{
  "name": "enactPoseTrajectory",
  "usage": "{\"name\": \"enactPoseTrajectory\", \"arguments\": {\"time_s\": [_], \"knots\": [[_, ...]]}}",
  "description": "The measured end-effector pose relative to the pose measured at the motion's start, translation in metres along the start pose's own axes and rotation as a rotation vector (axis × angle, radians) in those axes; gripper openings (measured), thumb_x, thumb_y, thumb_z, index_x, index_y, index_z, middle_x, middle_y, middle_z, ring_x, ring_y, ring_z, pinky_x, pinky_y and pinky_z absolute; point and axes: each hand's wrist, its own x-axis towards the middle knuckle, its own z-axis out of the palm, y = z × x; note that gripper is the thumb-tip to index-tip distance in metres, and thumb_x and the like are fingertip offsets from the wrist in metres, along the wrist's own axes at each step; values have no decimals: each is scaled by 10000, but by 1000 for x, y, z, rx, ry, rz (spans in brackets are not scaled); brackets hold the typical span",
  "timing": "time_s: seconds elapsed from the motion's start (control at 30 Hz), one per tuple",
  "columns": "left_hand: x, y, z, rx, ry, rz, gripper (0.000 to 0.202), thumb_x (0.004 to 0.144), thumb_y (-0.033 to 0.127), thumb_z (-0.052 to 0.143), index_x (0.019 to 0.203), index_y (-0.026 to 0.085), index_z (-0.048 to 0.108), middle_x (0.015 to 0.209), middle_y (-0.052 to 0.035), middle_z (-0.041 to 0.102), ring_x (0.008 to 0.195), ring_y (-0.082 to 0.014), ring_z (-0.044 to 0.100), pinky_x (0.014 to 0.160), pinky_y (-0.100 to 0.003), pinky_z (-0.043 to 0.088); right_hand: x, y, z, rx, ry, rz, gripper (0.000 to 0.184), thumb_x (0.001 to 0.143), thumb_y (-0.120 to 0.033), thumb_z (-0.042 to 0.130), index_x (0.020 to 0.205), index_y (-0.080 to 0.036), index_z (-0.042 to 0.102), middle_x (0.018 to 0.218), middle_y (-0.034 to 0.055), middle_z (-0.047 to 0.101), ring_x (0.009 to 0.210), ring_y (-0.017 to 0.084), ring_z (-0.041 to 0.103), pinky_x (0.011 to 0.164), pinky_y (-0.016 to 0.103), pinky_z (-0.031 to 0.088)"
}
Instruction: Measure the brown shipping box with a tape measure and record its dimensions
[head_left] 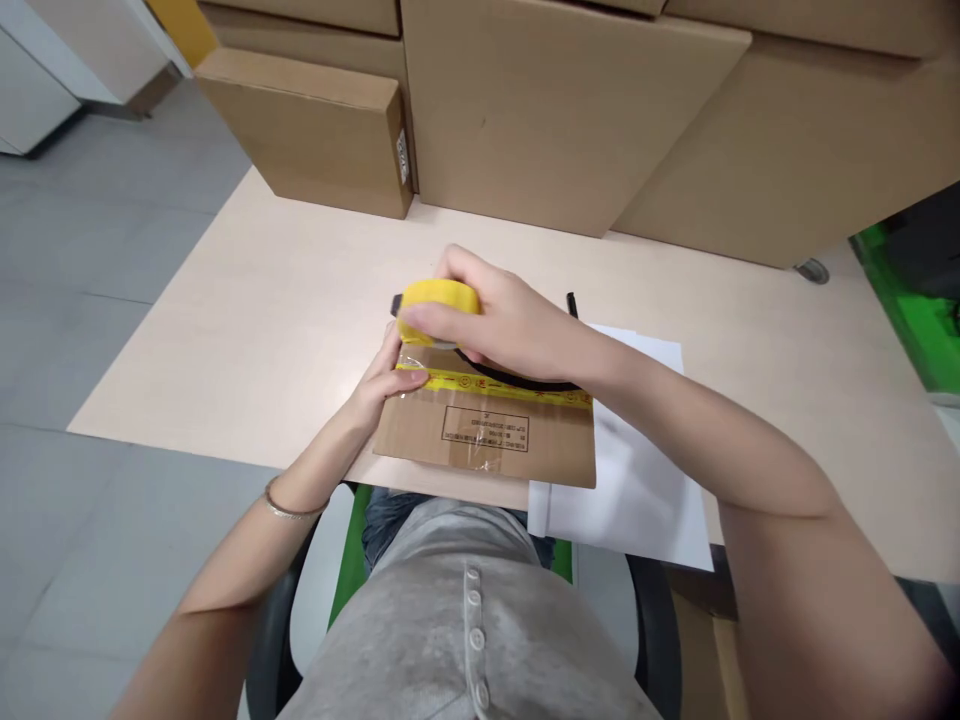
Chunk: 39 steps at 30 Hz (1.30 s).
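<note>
My carton (420, 438): matt cardboard. Tape strip (517, 388): glossy plastic. Bench (300, 300): smooth, wood-look. Paper (637, 490): smooth, matt. My shirt (405, 640): cloth.

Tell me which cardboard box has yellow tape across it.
The small box under the left hand, nearest the person. Yellow tape crosses its top; the back boxes show none on their visible sides.

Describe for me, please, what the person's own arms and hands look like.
Both the left hand and right hand are bare, without gloves. A thin, pale, metallic-looking bracelet circles the left wrist; none shows on the right. No sleeves cover the forearms. The person wears a mottled grey top with a row of pale, round buttons down the front.
</note>
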Motion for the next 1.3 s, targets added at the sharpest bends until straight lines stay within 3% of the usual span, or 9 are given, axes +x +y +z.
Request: {"name": "enactPoseTrajectory", "arguments": {"time_s": [0.1, 0.27, 0.37, 0.5, 0.7, 0.83, 1.17, 1.3], "knots": [[1, -3, 0, -33, -33, -79, 978, 678, 363, 817, 1586, 226, 479, 1659, -85, 547, 1621, -450, 383, 1354, -601, 329, 24, -1, 15, -88, -11, 1, 494, 929, -625, 713, 826, -266, 390, 835, -6, 555, 803, 180, 527, 715, 332, 439], [6, -17, -3, -4, 23, 90, 1137, 716, 367, 843, 1697, 317, 271, 1829, -4, 252, 1718, -378, 157, 1403, -552, 226, 30, 1, 26, -242, 29, 68, 440, 941, -519, 700, 785, -263, 378, 840, 14, 567, 838, 211, 552, 737, 361, 441], [7, -19, -4, -14, -29, 108, 1064, 745, 393, 844, 1676, 381, 329, 1790, 29, 335, 1709, -382, 191, 1389, -582, 245, 26, 2, 22, -233, 50, 52, 419, 951, -492, 683, 773, -260, 384, 788, -1, 550, 789, 195, 545, 705, 342, 425], [4, -13, -5, 27, -38, 122, 949, 757, 405, 851, 1625, 368, 468, 1633, -13, 544, 1644, -382, 335, 1393, -530, 224, 1, 6, -2, -212, 98, 120, 409, 946, -475, 707, 770, -252, 413, 700, -25, 526, 663, 152, 492, 612, 306, 358], [7, -16, -10, 132, -37, 203, 930, 787, 485, 837, 1633, 318, 487, 1504, -55, 624, 1539, -378, 421, 1364, -500, 229, -90, 31, -63, -138, 346, 245, 344, 936, -495, 716, 774, -255, 529, 694, -8, 551, 581, 148, 482, 539, 323, 341], [12, -29, -15, 185, -78, 276, 961, 812, 548, 815, 1667, 349, 423, 1532, -47, 590, 1501, -378, 434, 1346, -536, 220, -132, 54, -76, -24, 426, 336, 289, 925, -491, 735, 809, -265, 597, 728, 11, 640, 603, 163, 525, 558, 341, 359], [14, -32, -23, 194, -129, 277, 974, 838, 514, 804, 1693, 393, 354, 1661, -8, 492, 1513, -379, 402, 1348, -534, 201, -140, 80, -70, 47, 471, 335, 358, 871, -584, 760, 822, -271, 594, 703, -10, 641, 614, 160, 509, 573, 338, 347], [14, -32, -22, 187, -126, 272, 960, 831, 520, 808, 1682, 403, 378, 1621, -18, 529, 1523, -391, 383, 1359, -573, 154, -140, 86, -71, 60, 478, 336, 375, 853, -596, 763, 818, -270, 583, 712, -6, 648, 623, 165, 517, 580, 338, 353]]}}
